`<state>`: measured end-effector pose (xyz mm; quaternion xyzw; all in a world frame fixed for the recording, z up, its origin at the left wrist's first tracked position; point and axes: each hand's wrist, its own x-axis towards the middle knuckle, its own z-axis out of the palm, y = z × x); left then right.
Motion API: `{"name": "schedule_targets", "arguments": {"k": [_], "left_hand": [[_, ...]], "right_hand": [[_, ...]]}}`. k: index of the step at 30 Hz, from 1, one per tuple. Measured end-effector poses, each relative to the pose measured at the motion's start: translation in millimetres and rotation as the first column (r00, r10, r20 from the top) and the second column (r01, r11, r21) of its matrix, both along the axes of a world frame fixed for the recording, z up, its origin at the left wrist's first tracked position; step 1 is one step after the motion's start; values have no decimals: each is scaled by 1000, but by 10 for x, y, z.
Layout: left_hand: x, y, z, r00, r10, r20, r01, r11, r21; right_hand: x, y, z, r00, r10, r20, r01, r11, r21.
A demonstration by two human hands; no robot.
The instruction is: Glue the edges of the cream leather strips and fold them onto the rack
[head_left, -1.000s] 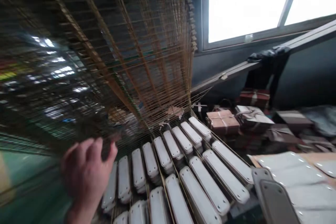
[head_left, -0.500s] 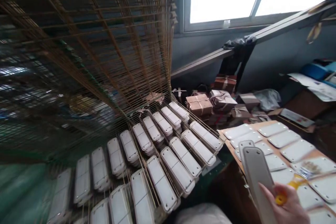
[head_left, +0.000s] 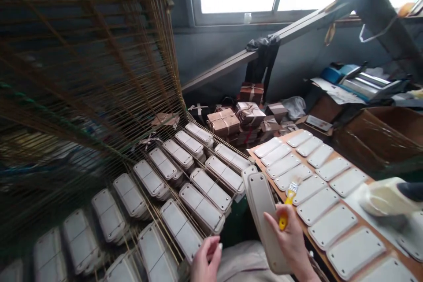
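My right hand (head_left: pixel 291 240) holds a yellow-handled brush (head_left: pixel 289 200), bristles up, together with a couple of long pale plates (head_left: pixel 262 211) with rounded ends and small holes. My left hand (head_left: pixel 207 259) is at the bottom centre, fingers curled and thumb near them, by the edge of the rack; nothing shows in it. Stacks of similar pale plates (head_left: pixel 202 205) lie in rows on the wire rack (head_left: pixel 165 187) at left and centre. More pale plates (head_left: pixel 332 228) are laid out singly on an orange-brown board (head_left: pixel 325 189) at the right.
A cream container (head_left: pixel 383 196) stands on the board's right side. Tied bundles (head_left: pixel 224 122) lie behind, below a slanting beam (head_left: pixel 228 68). Raised wire racks (head_left: pixel 132 53) fill the upper left. A cardboard box (head_left: pixel 373 141) is at the far right.
The view has turned right, showing more of the board and the container. My left hand has come into view at the bottom. My right hand still holds the brush and plates.
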<state>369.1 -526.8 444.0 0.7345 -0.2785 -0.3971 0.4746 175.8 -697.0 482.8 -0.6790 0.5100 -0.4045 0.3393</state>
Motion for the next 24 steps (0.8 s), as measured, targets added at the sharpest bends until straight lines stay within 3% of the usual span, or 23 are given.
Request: {"name": "schedule_targets", "arguments": {"k": [2, 3, 5, 9, 13, 18, 24], "left_hand": [[-203, -432, 143, 942, -146, -302, 122, 988, -96], [-303, -616, 210, 879, -222, -423, 160, 971, -179], [-467, -896, 311, 782, -283, -555, 121, 943, -309], [-581, -1171, 341, 757, -185, -626, -43, 943, -331], [-481, -1367, 254, 782, -145, -606, -77, 943, -325], [-256, -1790, 161, 785, -94, -612, -75, 967, -245], [-2, -2208, 26, 868, 10, -497, -36, 998, -43]], "right_hand": [[124, 47, -5, 998, 31, 47, -33, 998, 46], [182, 60, -18, 996, 45, 74, -50, 996, 68], [283, 54, -65, 990, 64, 123, -76, 992, 99], [396, -98, -182, 983, 70, 170, -89, 991, 104], [327, -385, -240, 974, 152, 166, -170, 980, 104], [-171, -769, -359, 983, 168, 75, -171, 984, 38], [-1349, -1129, -495, 973, 133, -191, -131, 991, 23]]}}
